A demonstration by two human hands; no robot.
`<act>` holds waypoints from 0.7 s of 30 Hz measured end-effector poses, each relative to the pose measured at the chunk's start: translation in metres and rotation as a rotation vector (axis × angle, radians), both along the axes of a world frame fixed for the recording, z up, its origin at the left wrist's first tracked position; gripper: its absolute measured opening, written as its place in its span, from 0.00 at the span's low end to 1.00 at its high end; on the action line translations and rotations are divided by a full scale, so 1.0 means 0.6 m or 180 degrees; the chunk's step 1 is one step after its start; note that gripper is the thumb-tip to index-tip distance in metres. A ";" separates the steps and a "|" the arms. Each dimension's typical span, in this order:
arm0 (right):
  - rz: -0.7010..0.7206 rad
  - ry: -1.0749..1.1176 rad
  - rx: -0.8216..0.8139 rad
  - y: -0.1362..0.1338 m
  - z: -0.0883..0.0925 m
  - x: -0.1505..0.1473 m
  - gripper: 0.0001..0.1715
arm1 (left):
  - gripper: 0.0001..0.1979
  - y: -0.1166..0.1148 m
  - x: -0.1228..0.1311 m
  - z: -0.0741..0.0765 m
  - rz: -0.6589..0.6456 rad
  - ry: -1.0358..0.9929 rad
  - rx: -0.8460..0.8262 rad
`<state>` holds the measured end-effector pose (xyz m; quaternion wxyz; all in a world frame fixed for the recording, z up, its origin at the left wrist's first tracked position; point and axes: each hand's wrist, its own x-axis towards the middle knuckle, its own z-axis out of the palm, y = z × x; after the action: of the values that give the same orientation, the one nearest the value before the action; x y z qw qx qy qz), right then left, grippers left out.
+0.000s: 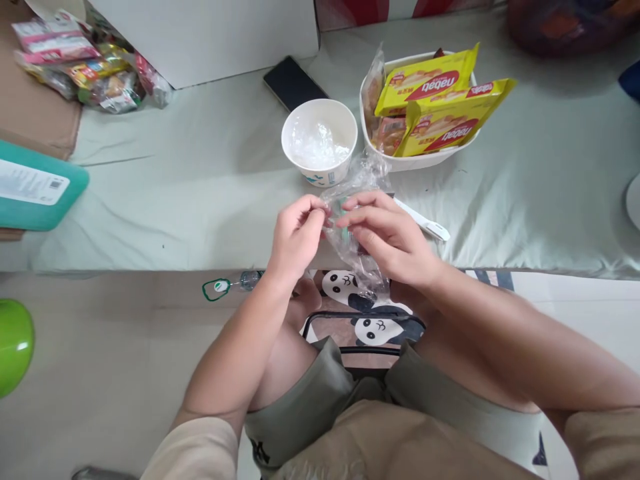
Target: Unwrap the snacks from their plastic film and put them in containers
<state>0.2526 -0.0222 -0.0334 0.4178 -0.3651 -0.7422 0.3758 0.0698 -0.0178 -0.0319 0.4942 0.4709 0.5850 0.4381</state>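
My left hand (299, 233) pinches the edge of a crumpled clear plastic bag (373, 277) between thumb and fingers. Facing it, my right hand (393, 233) has its fingers stretched and apart, against the bag's other side. Something small with green and dark red shows through the plastic by the right fingertips; its kind is unclear. Just beyond my hands stands a white paper bowl (325, 175) with clear plastic inside. A white handle (425, 221) sticks out from behind my right hand, its other end hidden.
A white tub (423, 162) holds yellow nabati wafer packs (440, 130) and other packets. A dark phone (295, 83) lies behind the bowl. Wrapped snacks (95, 67) and a teal package (40, 190) are at left. Below the cloth-covered surface's edge is a panda-print panel (345, 287).
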 end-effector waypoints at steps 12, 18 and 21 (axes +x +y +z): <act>-0.0274 -0.1858 0.0928 -0.003 -0.034 0.023 0.21 | 0.08 0.020 -0.132 -0.004 -0.0800 0.2265 -0.0979; -0.0700 -0.2083 0.0871 0.010 -0.019 0.029 0.16 | 0.21 0.011 -0.109 0.022 -0.0724 0.2638 0.0171; -0.0699 -0.2088 0.0715 0.013 -0.014 0.039 0.17 | 0.27 0.004 -0.074 0.023 -0.1045 0.2517 0.0532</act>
<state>0.2760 -0.0147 -0.0416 0.2329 -0.4956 -0.8298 0.1078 0.0253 -0.0153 -0.0180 0.2554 0.7275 0.6091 0.1855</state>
